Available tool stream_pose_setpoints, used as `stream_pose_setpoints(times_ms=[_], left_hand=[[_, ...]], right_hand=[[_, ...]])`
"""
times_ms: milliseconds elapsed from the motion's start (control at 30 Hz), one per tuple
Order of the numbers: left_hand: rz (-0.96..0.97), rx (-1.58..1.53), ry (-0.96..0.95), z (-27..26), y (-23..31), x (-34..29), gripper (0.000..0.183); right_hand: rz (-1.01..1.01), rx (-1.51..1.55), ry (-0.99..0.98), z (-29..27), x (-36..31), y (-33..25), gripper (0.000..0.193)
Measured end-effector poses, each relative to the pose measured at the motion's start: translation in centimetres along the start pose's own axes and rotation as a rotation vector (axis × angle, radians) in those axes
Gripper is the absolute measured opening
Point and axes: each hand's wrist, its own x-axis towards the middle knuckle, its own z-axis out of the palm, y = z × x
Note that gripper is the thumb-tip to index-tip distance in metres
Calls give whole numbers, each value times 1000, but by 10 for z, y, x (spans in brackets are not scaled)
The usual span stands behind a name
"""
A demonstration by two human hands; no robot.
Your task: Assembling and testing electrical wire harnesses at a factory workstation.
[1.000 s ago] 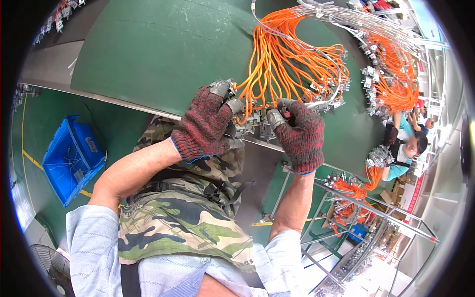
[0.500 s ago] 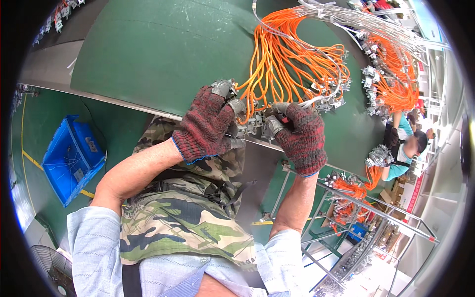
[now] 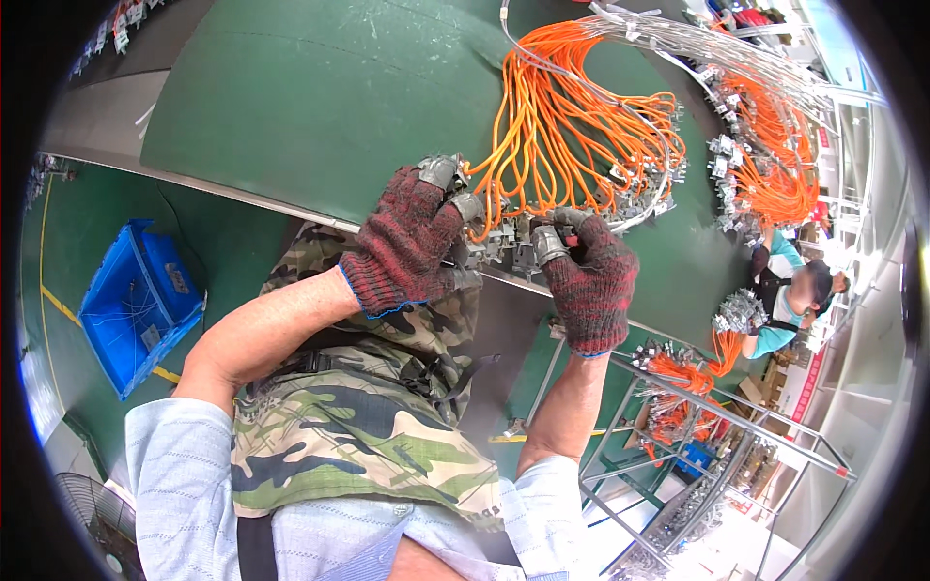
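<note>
Both hands wear dark red-and-grey knitted gloves with grey tape round the fingertips. My left hand (image 3: 412, 237) is closed at the table's front edge, its fingers wrapped about small metal connectors (image 3: 499, 240) on the ends of orange cables. Just right of these connectors is my right hand (image 3: 593, 281), its fingers curled and thumb and fingertips close together; what they hold, if anything, is hidden. The bundle of orange cables (image 3: 528, 116) fans out from the far side of the table toward my hands. More metal connectors (image 3: 639, 198) lie along its right end.
The green table (image 3: 320, 107) has a metal front edge. A blue bin (image 3: 140, 305) stands on the floor at left. At right are another orange cable bundle (image 3: 775, 145), a metal rack (image 3: 717, 397) and a co-worker (image 3: 790, 290) holding connectors. A fan (image 3: 92, 513) stands lower left.
My right hand has drawn back slightly from the connectors, toward me. My left hand has stayed in place on them.
</note>
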Motion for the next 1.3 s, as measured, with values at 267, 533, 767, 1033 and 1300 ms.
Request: stream_pose_setpoints(times_ms=[267, 533, 767, 1033, 1300], left_hand=[[6, -36, -23, -2, -1, -1, 87], [1, -20, -44, -4, -2, -2, 89], [12, -26, -38, -4, -2, -3, 91], [10, -30, -43, -4, -3, -2, 91], [2, -13, -36, -3, -2, -2, 90]], right_hand=[[-259, -220, -98, -3, 14, -15, 24], [-278, -57, -100, -3, 0, 13, 31], [144, 250, 26, 10, -7, 15, 22], [214, 385, 50, 12, 3, 40, 27], [73, 242, 113, 20, -1, 31, 22]])
